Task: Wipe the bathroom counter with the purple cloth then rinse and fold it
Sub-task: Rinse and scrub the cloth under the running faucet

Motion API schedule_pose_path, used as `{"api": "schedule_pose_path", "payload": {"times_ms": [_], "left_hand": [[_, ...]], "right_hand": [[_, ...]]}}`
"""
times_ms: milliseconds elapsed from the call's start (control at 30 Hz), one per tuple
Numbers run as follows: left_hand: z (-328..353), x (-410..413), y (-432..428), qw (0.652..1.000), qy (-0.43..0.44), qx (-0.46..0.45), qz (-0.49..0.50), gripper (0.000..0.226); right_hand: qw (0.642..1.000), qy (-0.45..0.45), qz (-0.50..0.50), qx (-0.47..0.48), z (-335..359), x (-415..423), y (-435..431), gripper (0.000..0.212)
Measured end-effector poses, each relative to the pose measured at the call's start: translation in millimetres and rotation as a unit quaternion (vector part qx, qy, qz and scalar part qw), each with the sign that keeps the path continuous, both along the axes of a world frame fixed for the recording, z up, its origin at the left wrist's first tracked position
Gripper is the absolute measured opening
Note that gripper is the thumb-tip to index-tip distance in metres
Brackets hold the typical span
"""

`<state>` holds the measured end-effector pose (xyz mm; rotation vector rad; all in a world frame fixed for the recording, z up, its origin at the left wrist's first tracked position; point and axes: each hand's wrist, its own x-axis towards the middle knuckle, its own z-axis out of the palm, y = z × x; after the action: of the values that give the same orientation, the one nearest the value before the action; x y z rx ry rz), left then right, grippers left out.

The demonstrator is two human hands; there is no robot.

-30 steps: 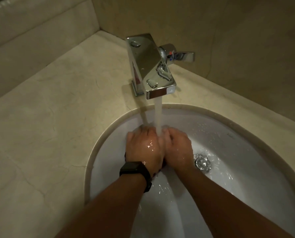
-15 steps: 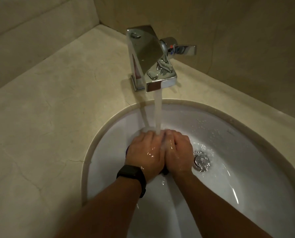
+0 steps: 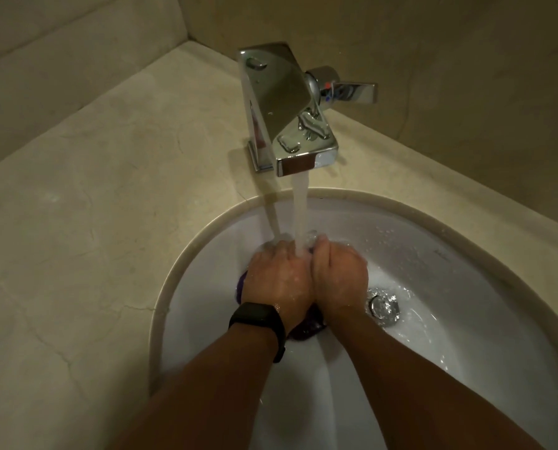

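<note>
Head view: beige stone worktop (image 3: 86, 206) and walls surround a white sink (image 3: 466, 254), where left hand (image 3: 279, 280) and right hand (image 3: 341, 280), side by side under the chrome tap's (image 3: 281, 112) stream, clamp the purple cloth (image 3: 305, 329); no writing readable.

We see a dim, warm-toned scene with soft grain. Glare glints on the chrome faucet (image 3: 287, 115) and the wet drain (image 3: 383, 306). The faucet's shadow falls leftward on the bench (image 3: 92, 196); wide-angle distortion bends the edges.
</note>
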<state>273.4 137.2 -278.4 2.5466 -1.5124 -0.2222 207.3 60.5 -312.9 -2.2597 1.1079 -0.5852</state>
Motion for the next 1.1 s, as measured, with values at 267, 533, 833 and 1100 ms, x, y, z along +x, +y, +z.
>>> {"api": "schedule_pose_path", "payload": {"times_ms": [267, 533, 833, 1100], "left_hand": [[11, 0, 3, 1.000, -0.002, -0.007, -0.006, 0.031], [22, 8, 21, 0.997, 0.021, -0.068, 0.023, 0.039], [-2, 0, 28, 0.999, 0.015, -0.051, -0.013, 0.025], [12, 3, 15, 0.998, -0.033, 0.048, -0.025, 0.035]], "right_hand": [[0.997, 0.053, 0.037, -0.040, 0, -2, -2, 0.046], [0.981, -0.181, -0.036, 0.059, 21, 1, 12, 0.036], [0.998, -0.051, -0.024, -0.032, -6, -9, 17, 0.033], [0.997, -0.053, -0.041, -0.036, 2, 2, 10, 0.034]]}}
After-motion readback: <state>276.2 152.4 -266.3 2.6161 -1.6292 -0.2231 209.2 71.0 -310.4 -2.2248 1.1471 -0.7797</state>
